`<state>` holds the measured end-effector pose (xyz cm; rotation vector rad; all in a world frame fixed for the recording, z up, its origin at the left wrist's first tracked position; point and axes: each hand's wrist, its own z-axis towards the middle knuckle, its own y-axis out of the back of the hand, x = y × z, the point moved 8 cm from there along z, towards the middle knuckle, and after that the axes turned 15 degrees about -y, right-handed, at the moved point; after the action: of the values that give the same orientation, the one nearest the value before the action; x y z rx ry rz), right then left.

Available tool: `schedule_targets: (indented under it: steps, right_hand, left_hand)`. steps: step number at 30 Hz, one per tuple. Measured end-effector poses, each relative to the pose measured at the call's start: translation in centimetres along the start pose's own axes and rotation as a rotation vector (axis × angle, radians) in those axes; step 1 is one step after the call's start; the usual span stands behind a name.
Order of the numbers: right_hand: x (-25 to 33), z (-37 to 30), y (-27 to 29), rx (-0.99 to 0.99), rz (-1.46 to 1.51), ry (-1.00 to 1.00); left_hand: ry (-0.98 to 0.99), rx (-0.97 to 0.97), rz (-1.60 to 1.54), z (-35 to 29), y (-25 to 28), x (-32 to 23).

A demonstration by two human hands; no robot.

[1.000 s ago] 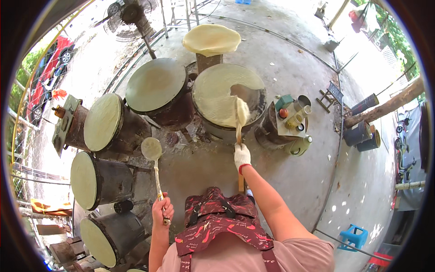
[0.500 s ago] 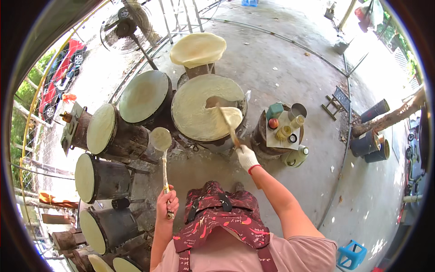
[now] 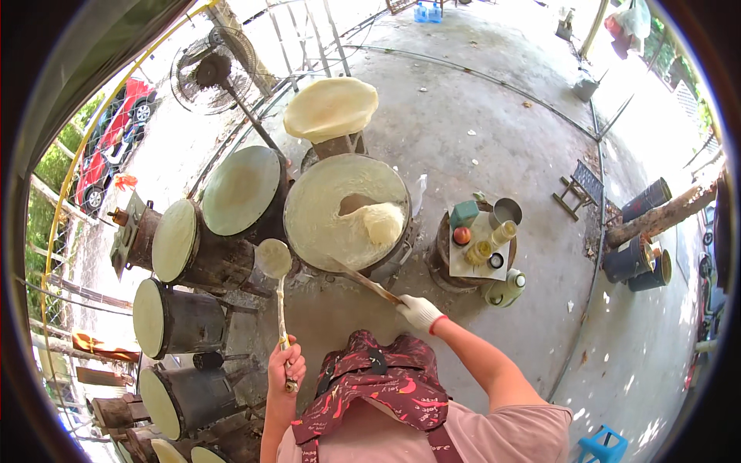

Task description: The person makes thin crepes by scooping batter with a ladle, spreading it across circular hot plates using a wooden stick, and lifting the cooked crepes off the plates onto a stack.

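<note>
Our bare left hand [image 3: 286, 364] wraps around the handle of a long ladle [image 3: 274, 258], and the ladle's round end points to 12 o'clock. Our gloved right hand [image 3: 421, 313] grips a wooden paddle [image 3: 372, 284], which points to 10 o'clock. Its tip is at the 6 o'clock edge of the big round griddle [image 3: 356, 203]. Pale batter [image 3: 320, 202] covers most of the griddle top, with a soft lump [image 3: 384, 225] at 4 o'clock. We seem to be spreading the batter. The next move calls for a flat paddle and a light, even push.
</note>
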<state>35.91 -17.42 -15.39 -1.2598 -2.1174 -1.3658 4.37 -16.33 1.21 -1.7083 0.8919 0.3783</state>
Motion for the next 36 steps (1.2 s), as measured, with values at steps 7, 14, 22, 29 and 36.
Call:
schedule_targets:
  steps: [7, 14, 22, 29, 36]
  right_hand:
    - [3.1, 11.7, 12.6, -0.471, 0.144, -0.168]
    - [2.9, 7.8, 2.8, -0.315, 0.8, -0.095]
    - [5.1, 8.7, 2.8, -0.44, 1.06, -0.244]
    - [3.2, 12.2, 2.5, -0.359, 0.838, -0.31]
    - [4.5, 15.7, 10.2, -0.441, 0.591, -0.056]
  left_hand:
    - [0.07, 0.04, 0.023, 1.9, -0.1, -0.5]
    - [0.154, 0.11, -0.087, 2.9, 2.1, -1.7]
    - [0.276, 0.132, -0.032, 4.3, 4.5, -1.1]
    - [0.324, 0.07, 0.044, 5.0, 4.6, 0.9]
    - [0.312, 0.004, 0.066, 4.6, 2.7, 2.9]
